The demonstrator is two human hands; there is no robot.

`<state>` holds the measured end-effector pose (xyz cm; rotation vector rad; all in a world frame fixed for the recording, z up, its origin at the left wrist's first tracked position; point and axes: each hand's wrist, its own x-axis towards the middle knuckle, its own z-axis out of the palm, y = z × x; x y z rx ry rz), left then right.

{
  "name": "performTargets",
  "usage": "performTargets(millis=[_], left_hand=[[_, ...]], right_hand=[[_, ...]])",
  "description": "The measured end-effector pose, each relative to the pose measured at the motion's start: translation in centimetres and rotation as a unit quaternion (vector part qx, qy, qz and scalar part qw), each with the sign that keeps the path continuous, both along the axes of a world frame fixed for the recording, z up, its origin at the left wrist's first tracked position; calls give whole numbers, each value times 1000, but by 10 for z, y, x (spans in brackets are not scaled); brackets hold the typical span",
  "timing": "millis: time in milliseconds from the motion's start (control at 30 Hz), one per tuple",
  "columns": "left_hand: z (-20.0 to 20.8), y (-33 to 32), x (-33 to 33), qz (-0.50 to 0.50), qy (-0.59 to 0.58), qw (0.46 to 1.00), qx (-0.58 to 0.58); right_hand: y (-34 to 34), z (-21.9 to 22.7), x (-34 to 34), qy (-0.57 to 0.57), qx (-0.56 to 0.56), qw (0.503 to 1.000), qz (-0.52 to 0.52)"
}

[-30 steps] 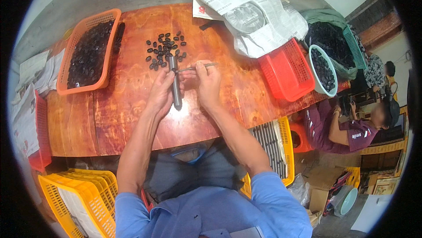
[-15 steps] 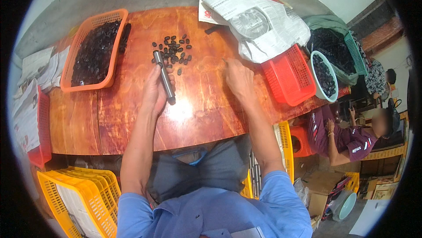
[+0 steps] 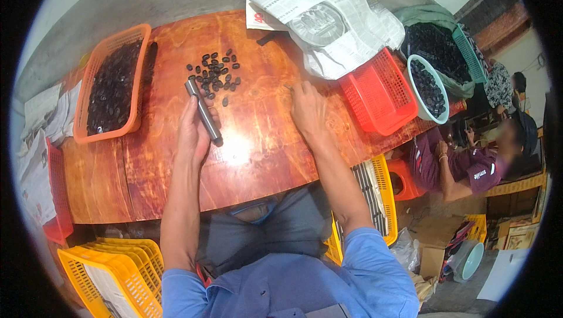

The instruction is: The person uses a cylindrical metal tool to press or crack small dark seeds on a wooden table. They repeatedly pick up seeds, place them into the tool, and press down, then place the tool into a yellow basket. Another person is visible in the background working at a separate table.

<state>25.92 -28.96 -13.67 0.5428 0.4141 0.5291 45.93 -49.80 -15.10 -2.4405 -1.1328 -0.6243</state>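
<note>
left hand (image 3: 192, 129) wraps grey metal tube (image 3: 203, 112); right hand (image 3: 309, 108) pinches thin dark rod (image 3: 288, 87); black oval beads (image 3: 216, 71) toward far edge of brown wooden table (image 3: 270, 171)

Tbl (image 3: 264, 171): wood, v. glossy, lacquered look (glare blots grain) | tube (image 3: 203, 112): metal-look, smooth, semi-gloss | sm. blk pcs (image 3: 216, 73): smooth, slight sheen, matl unclear | newsprint (image 3: 366, 30): paper, matt, creased | orange bskt (image 3: 139, 92), red bskt (image 3: 375, 107): plastic, perforated | shirt (image 3: 375, 265): cloth, matt

One thick rod (image 3: 204, 114) (just one), one orange basket (image 3: 107, 136), two red baskets (image 3: 384, 92).
</note>
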Motion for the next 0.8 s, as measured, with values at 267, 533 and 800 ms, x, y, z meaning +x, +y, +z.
performTargets(millis=[267, 533, 800], left_hand=[[4, -3, 0, -10, 12, 1000, -4], [11, -4, 0, -11, 14, 1000, 0], [-10, 20, -4, 16, -60, 997, -47]], right_hand=[[-3, -1, -6, 11, 46, 998, 34], [-1, -2, -3, 18, 70, 997, 37], [-1, 6, -9, 26, 58, 997, 54]])
